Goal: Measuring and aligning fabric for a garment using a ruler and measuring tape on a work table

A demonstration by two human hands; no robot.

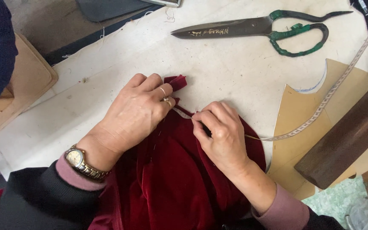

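A piece of dark red velvet cloth lies bunched on a white work table in front of me. My left hand, with rings and a wristwatch, presses down on the cloth's far edge, where a small tuft of fabric sticks out past the fingers. My right hand rests on the cloth beside it and pinches the end of a measuring tape laid along that edge. The fingertips of the two hands almost touch.
Large tailor's shears with green-wrapped handles lie closed at the far side. A tan card pattern piece sits at right, under the tape, with a dark wooden block on it. A padded tan board lies at left.
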